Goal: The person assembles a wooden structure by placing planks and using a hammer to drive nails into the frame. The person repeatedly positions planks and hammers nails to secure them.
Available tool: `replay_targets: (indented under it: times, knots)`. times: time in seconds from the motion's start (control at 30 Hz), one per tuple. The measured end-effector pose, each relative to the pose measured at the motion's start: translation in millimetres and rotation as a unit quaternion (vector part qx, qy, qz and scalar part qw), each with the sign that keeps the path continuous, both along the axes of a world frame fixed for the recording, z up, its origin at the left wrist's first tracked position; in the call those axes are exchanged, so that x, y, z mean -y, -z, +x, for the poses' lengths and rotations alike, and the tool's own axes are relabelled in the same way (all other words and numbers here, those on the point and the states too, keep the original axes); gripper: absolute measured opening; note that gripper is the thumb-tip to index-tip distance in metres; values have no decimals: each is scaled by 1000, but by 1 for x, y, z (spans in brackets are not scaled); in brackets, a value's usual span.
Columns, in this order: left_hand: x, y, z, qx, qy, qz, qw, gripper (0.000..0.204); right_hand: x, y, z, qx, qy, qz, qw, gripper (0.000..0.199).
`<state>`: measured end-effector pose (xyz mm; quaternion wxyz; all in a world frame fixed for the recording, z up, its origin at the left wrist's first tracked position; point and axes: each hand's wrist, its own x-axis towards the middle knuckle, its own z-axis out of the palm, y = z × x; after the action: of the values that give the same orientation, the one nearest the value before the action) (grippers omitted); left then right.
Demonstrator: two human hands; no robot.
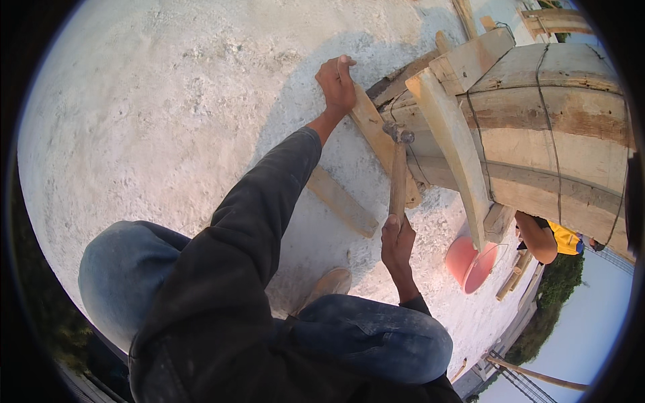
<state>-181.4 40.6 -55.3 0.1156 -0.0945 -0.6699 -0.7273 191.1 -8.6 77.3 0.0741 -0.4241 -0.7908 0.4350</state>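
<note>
My right hand (398,243) is wrapped round the wooden handle of a hammer (398,178). Its metal head points away from me and lies over a wooden board (376,131). At the far end of that board, my left hand (336,84) has its fingers closed on the wood; part of its grip is hidden. Beside the board stands a column form of wooden planks (517,114), bound with dark wire. A pale wooden batten (451,144) stands across the near end of the form.
A loose board (342,201) lies on the rough whitish floor (168,101) near my left forearm. Right of my right hand is a red bucket (470,263). Another person in a yellow top (563,238) is partly hidden behind the form. Wood strips (514,275) lie beyond the bucket.
</note>
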Motion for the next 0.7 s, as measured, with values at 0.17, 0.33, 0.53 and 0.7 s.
replay_targets:
  times: [0.17, 0.33, 0.53, 0.7]
  knots:
    - [1, 3, -1, 10, 20, 22, 1000, 50, -11, -34, -12, -428, -18, -18, 903, 72]
    - [-1, -1, -1, 44, 16, -12, 999, 51, -24, 6, -36, 93, -51, 103, 989, 49]
    - [1, 1, 1, 35, 28, 24, 999, 51, 3, -27, -11, -111, -65, -20, 991, 72]
    - [3, 3, 0, 32, 29, 12, 999, 49, -22, -50, -25, -527, -70, -34, 846, 83]
